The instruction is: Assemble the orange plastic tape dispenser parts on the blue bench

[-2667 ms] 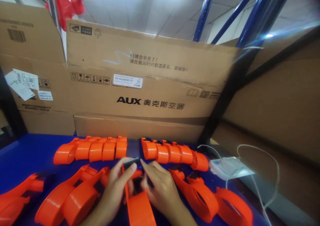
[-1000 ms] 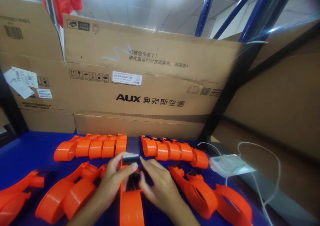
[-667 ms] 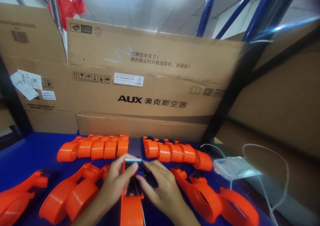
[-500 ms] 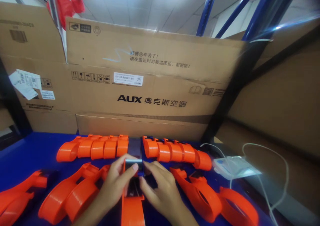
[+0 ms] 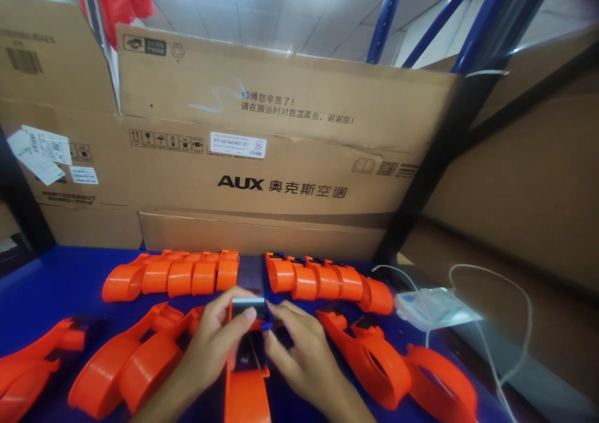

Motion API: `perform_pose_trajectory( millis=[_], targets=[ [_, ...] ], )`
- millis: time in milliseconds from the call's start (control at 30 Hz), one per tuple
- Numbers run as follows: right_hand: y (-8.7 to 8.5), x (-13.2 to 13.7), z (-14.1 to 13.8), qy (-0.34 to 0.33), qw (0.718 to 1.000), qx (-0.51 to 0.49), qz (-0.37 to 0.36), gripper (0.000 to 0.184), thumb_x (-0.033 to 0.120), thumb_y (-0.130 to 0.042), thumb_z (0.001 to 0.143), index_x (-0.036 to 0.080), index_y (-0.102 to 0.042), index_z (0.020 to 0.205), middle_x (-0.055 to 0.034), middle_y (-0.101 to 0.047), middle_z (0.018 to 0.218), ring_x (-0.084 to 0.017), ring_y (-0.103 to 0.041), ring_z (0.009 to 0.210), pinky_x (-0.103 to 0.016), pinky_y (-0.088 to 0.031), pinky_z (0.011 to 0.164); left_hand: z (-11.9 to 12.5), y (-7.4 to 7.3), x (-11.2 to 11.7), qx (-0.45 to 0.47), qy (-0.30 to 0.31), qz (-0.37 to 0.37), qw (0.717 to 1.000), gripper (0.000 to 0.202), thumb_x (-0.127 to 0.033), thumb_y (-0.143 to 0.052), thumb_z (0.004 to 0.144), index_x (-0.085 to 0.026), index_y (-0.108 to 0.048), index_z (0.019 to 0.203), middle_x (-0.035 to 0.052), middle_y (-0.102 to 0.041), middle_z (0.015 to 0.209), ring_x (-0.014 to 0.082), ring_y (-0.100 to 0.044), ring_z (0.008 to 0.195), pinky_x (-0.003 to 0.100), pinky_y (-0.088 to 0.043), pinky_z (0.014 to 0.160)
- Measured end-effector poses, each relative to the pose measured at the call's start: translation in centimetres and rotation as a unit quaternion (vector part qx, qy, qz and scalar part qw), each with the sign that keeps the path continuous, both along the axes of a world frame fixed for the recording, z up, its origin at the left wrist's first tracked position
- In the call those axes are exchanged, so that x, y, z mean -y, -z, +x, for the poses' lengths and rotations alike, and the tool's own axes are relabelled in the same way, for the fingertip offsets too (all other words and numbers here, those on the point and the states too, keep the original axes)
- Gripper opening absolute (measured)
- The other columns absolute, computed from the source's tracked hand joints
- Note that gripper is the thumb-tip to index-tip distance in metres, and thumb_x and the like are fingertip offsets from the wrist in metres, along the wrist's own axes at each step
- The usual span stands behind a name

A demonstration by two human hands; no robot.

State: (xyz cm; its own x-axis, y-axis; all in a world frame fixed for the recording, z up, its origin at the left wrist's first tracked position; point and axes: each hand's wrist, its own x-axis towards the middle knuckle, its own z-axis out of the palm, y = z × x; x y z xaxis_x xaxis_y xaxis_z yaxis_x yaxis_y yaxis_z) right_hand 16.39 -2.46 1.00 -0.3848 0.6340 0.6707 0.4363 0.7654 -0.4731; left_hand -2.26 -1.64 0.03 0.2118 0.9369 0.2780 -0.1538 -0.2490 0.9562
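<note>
Low in the middle, an orange plastic part (image 5: 247, 398) with a broad curved band points toward me. At its far end sits a dark, shiny rectangular block (image 5: 248, 307). My left hand (image 5: 219, 329) is closed on this end, its thumb lying across the block. From the other side, my right hand (image 5: 299, 342) pinches a small blue piece (image 5: 267, 325) at the block's right edge between thumb and forefinger. How the blue piece joins the part is hidden by the fingers. Just beyond my hands lies a dark flat strip (image 5: 251, 273).
Rows of orange looped parts (image 5: 180, 277) and more such parts (image 5: 327, 279) line the back of the blue surface (image 5: 42, 286). Larger orange loops (image 5: 100, 373) lie on both sides. A clear plastic bag (image 5: 437, 307) and white cable (image 5: 526, 323) are at right; cardboard (image 5: 290, 223) stands behind.
The view has shifted slightly. My right fingertips have moved a little at the blue piece, which shows more now. My left hand keeps its hold on the orange part.
</note>
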Motion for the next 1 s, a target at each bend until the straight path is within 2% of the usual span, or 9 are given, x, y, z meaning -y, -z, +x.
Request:
perform_pose_trajectory(
  millis=[100, 167, 233, 333, 467, 567, 700, 867, 1000],
  targets=[
    [-0.3, 0.2, 0.3, -0.005, 0.999, -0.032, -0.031, 0.016, 0.022, -0.052, 0.096, 0.02, -0.067, 0.103, -0.0041, -0.068, 0.08, -0.018, -0.064, 0.07, -0.027, -0.052, 0.064, -0.3, 0.4, -0.2, 0.026, 0.025, -0.023, 0.999, 0.025, -0.043, -0.064, 0.092, -0.019, -0.067, 0.099, 0.0004, -0.069, 0.065, 0.0051, -0.038, 0.032, 0.02, -0.024, 0.036],
    [-0.3, 0.2, 0.8, 0.009, 0.995, -0.081, -0.063, 0.021, 0.025, -0.047, 0.099, 0.02, -0.068, 0.096, -0.0038, -0.071, 0.079, -0.017, -0.066, 0.068, -0.025, -0.052, 0.064, -0.5, 0.6, -0.2, 0.063, 0.056, -0.048, 0.995, 0.028, -0.045, -0.06, 0.093, -0.019, -0.066, 0.1, 0.0032, -0.072, 0.067, 0.0045, -0.038, 0.03, 0.02, -0.022, 0.035],
    [-0.4, -0.1, 1.3, 0.05, 0.986, -0.128, -0.09, 0.026, 0.028, -0.046, 0.101, 0.02, -0.069, 0.093, -0.004, -0.074, 0.08, -0.017, -0.068, 0.067, -0.024, -0.052, 0.063, -0.6, 0.5, -0.1, 0.085, 0.058, -0.059, 0.993, 0.028, -0.045, -0.059, 0.094, -0.018, -0.064, 0.102, 0.0063, -0.075, 0.072, 0.0036, -0.038, 0.03, 0.019, -0.021, 0.036],
    [-0.3, -1.2, 2.2, 0.138, 0.97, -0.161, -0.12, 0.029, 0.037, -0.048, 0.1, 0.019, -0.068, 0.089, -0.0046, -0.074, 0.078, -0.018, -0.067, 0.064, -0.024, -0.051, 0.058, -0.5, 0.2, 0.1, 0.08, 0.02, -0.048, 0.995, 0.028, -0.043, -0.061, 0.093, -0.017, -0.064, 0.106, 0.0087, -0.077, 0.076, 0.0028, -0.038, 0.031, 0.019, -0.021, 0.036],
    [-0.2, -2.6, 3.3, 0.249, 0.958, -0.059, -0.132, 0.031, 0.04, -0.05, 0.096, 0.019, -0.064, 0.079, -0.0021, -0.067, 0.065, -0.019, -0.061, 0.059, -0.024, -0.041, 0.053, -0.1, -0.1, 0.0, 0.093, -0.013, -0.064, 0.994, 0.029, -0.044, -0.063, 0.092, -0.017, -0.065, 0.104, 0.0072, -0.075, 0.069, 0.0038, -0.038, 0.032, 0.019, -0.023, 0.037],
    [-0.1, -2.9, 3.7, 0.291, 0.943, 0.065, -0.146, 0.022, 0.033, -0.054, 0.091, 0.02, -0.065, 0.077, -0.0029, -0.068, 0.07, -0.019, -0.061, 0.065, -0.024, -0.038, 0.057, 0.2, 0.0, -0.2, 0.112, -0.043, -0.093, 0.988, 0.03, -0.045, -0.066, 0.089, -0.018, -0.065, 0.1, 0.0037, -0.07, 0.059, 0.0052, -0.039, 0.032, 0.019, -0.023, 0.036],
    [-0.1, -2.7, 3.7, 0.302, 0.923, 0.152, -0.183, 0.016, 0.028, -0.059, 0.088, 0.02, -0.067, 0.078, -0.0051, -0.072, 0.08, -0.021, -0.064, 0.077, -0.025, -0.036, 0.063, 0.4, 0.2, -0.3, 0.108, -0.063, -0.1, 0.987, 0.03, -0.047, -0.069, 0.086, -0.018, -0.065, 0.092, 0.0026, -0.069, 0.055, 0.0043, -0.035, 0.03, 0.018, -0.023, 0.035],
    [-0.1, -2.5, 3.6, 0.289, 0.913, 0.182, -0.221, 0.011, 0.025, -0.064, 0.087, 0.022, -0.071, 0.095, -0.0027, -0.071, 0.076, -0.019, -0.063, 0.07, -0.025, -0.032, 0.058, 0.5, 0.2, 0.0, 0.098, -0.081, -0.091, 0.988, 0.03, -0.047, -0.069, 0.086, -0.018, -0.066, 0.089, -0.0055, -0.052, 0.038, 0.0063, -0.035, 0.029, 0.019, -0.022, 0.035],
    [0.1, -2.4, 3.8, 0.286, 0.917, 0.183, -0.206, 0.016, 0.024, -0.067, 0.087, 0.022, -0.072, 0.101, -0.0009, -0.068, 0.068, -0.019, -0.063, 0.064, -0.025, -0.033, 0.058, 0.3, 0.7, -0.5, 0.075, -0.06, -0.094, 0.991, 0.036, -0.05, -0.068, 0.086, -0.016, -0.067, 0.098, 0.0012, -0.068, 0.054, 0.0054, -0.035, 0.028, 0.02, -0.022, 0.034]
  ],
)
